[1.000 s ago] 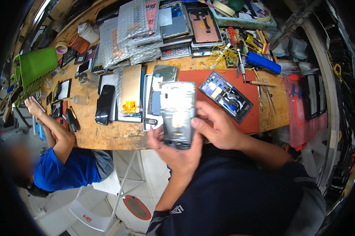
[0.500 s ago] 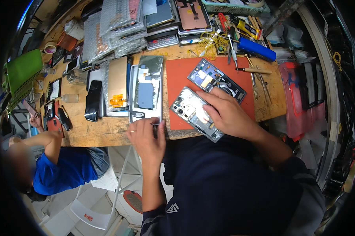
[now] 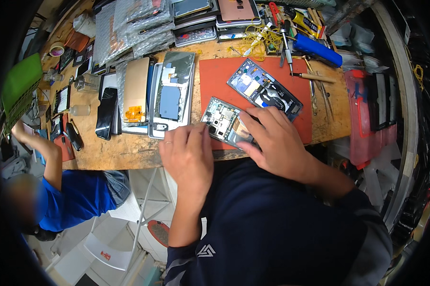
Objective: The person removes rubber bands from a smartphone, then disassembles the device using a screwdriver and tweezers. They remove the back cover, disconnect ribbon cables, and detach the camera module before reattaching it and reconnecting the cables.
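An opened phone (image 3: 220,120) with its circuit board and camera parts bare lies slanted at the front of a red-orange mat (image 3: 215,76). My right hand (image 3: 278,143) grips its right end, thumb on the near edge and fingers across the top. At the phone's left corner is my left hand (image 3: 187,155), fingers curled and thumb and index drawn together on the edge; its fingertips are partly hidden. Just beyond, a second opened phone part (image 3: 260,90), with a dark lower half, rests on the mat, touched by neither hand.
Left of the mat lie a phone back panel (image 3: 169,100) on a white frame, a gold panel (image 3: 136,90) and a black phone (image 3: 107,112). Bubble-wrapped packs (image 3: 134,33) are stacked behind. A screwdriver (image 3: 286,45) and a blue roll (image 3: 317,50) lie far right. A co-worker in blue (image 3: 88,195) sits left.
My left hand has moved right and away from me to the opened phone's corner. The phone now lies lower on the mat, and my right hand has spread over its end. The co-worker's arm has shifted.
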Demonstrator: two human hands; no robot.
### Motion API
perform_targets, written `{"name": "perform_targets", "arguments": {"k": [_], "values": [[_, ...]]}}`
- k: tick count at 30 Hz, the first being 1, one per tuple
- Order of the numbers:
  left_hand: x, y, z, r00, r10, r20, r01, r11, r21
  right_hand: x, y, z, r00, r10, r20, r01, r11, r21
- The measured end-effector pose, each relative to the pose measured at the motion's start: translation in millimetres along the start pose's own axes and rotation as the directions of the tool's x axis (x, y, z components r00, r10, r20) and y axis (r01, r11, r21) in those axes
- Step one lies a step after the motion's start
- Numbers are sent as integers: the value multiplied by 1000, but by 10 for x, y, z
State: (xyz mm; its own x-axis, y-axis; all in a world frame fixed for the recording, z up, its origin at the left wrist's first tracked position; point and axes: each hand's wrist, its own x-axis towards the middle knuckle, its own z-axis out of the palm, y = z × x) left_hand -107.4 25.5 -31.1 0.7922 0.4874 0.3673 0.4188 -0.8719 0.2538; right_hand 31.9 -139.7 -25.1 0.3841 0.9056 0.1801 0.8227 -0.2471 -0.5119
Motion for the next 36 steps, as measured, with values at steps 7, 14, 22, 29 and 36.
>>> {"name": "perform_targets", "arguments": {"k": [7,14,22,29,36], "values": [[187,149,42,988,33,150,-69,969,238,-109,-212,132,997,17,70,-7,990,-142],[47,714,-114,984,104,142,-139,955,261,-153,-43,177,997,-44,64,57,974,-218],[-310,354,-436,866,346,362,-63,792,-607,12,-144,65,999,-7,-43,5,999,-36],[-454,-141,-332,886,-187,424,361,852,-378,349,-124,50,815,448,366,-516,277,811],[-464,-166,-139,948,-178,264,287,836,-467,644,-204,108,685,422,594,-713,225,663]]}}
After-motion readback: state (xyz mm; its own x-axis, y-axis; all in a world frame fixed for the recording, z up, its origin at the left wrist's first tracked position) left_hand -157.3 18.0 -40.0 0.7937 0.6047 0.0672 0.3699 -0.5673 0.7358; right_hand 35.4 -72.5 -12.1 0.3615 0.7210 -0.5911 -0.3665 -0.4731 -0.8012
